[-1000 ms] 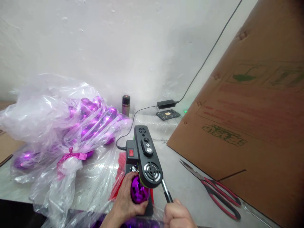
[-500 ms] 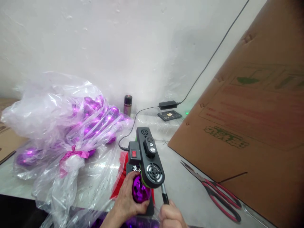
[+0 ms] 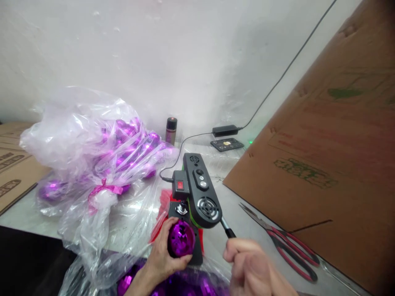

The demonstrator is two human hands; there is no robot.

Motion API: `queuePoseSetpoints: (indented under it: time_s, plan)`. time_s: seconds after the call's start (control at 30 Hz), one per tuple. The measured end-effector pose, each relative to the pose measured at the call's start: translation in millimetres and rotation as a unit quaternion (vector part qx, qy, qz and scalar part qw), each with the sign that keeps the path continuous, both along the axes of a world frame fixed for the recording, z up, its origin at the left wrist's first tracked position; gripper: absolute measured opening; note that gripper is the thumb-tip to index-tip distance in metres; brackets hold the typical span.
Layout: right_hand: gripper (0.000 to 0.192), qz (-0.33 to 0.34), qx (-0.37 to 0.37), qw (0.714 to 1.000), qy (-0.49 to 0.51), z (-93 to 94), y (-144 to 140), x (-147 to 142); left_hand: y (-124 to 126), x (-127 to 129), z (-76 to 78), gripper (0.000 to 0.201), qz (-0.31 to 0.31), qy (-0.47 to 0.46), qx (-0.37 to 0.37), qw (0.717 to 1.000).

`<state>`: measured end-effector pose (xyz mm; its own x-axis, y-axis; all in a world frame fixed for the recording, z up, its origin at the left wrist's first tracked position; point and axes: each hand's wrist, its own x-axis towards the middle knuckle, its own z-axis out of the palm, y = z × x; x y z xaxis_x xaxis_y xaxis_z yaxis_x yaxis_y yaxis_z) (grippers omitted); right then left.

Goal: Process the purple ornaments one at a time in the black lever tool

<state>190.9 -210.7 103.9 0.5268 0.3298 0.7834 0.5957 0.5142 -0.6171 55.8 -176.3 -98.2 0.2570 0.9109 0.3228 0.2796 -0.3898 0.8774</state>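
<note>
Left hand is gripping purple ball on the press base, under the black machine head. Right hand is closing on, probably, its lever; blurred.

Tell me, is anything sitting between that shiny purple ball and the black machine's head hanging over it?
Nothing visible does. The left hand holds the purple ball on the machine's base, just beneath the black machine head. The right hand grips the lever off to the side, clear of that gap.
</note>
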Motion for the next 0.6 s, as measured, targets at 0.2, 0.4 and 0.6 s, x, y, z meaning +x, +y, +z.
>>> queuePoseSetpoints:
  time_s: [0.2, 0.4, 0.6]
  plan:
    - [0.044, 0.043, 0.028, 0.995, -0.083, -25.8, -3.3, 15.2, -92.8, -100.3, -39.4, 0.088, -0.015, 0.055, -0.004, 0.998]
    - [0.05, 0.015, 0.031, 0.998, -0.055, -32.1, -3.8, 10.4, -113.0, -132.6, -45.9, 0.065, 0.22, 0.147, -0.094, 0.96]
    - [0.052, -0.021, -0.009, 1.0, -0.013, -31.8, -7.6, 2.8, -86.2, -154.9, -62.0, 0.055, 0.134, 0.245, -0.051, 0.959]
